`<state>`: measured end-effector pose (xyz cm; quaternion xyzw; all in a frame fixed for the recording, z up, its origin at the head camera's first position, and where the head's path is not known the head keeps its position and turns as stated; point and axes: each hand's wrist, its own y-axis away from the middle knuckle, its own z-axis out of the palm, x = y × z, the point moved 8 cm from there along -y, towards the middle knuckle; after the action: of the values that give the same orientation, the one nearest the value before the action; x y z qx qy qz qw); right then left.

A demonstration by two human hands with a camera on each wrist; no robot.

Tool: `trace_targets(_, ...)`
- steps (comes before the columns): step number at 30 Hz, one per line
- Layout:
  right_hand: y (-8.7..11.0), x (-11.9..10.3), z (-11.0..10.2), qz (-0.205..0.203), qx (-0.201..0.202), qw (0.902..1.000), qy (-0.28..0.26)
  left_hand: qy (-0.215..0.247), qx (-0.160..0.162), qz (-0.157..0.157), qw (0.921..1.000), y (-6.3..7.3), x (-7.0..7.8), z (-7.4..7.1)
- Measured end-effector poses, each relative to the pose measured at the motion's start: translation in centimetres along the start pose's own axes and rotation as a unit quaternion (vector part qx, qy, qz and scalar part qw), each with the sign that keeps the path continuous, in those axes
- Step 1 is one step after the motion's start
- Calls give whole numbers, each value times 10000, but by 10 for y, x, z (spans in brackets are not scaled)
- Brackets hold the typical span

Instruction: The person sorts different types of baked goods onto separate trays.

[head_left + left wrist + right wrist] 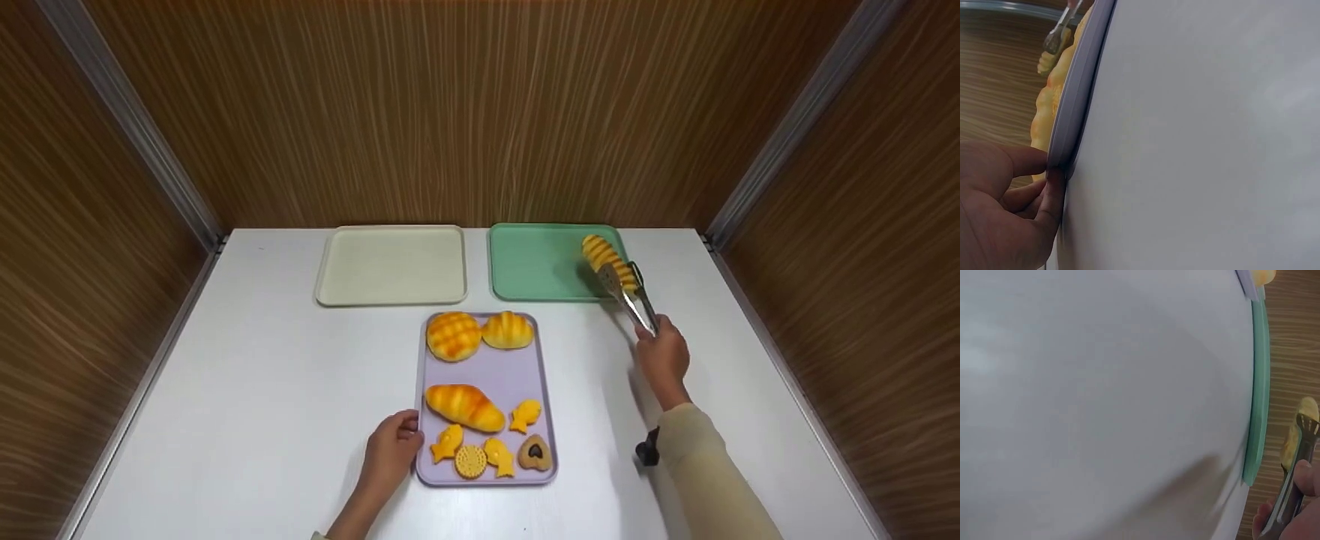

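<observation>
Clamping silver metal tongs (628, 302), right hand (663, 356) holds brown-striped oblong golden bread roll (598, 252) above right end of green rectangular tray (529, 262); left hand (391, 454) pinches left rim of lilac rectangular tray (480, 371).

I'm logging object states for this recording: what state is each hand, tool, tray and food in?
Left hand: pinching the edge of the purple tray
Right hand: gripping the tongs
Tongs: closed on the striped bread
Striped bread: raised clear of the green tray
Other breads: resting on the purple tray
Cookies: resting there too
Purple tray: face up, loaded
Green tray: face up
Cream tray: face up
</observation>
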<state>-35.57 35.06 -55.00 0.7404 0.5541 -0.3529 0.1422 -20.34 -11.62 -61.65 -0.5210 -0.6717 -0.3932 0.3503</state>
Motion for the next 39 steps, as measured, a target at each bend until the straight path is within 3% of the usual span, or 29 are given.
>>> trace_targets(10, -16, 4, 15, 543, 151, 9978, 342, 34, 19, 55, 10000, 1, 1, 2)
trace_targets(17, -21, 6, 21, 413, 148, 9981, 435, -21, 33, 203, 9998, 1, 4, 2)
trace_targets(30, -17, 4, 20, 484, -196, 9979, 384, -3, 8, 69, 10000, 1, 1, 1)
trace_targets(39, 2, -21, 21, -15, -517, 9987, 25, -5, 127, 82, 9999, 0, 1, -2)
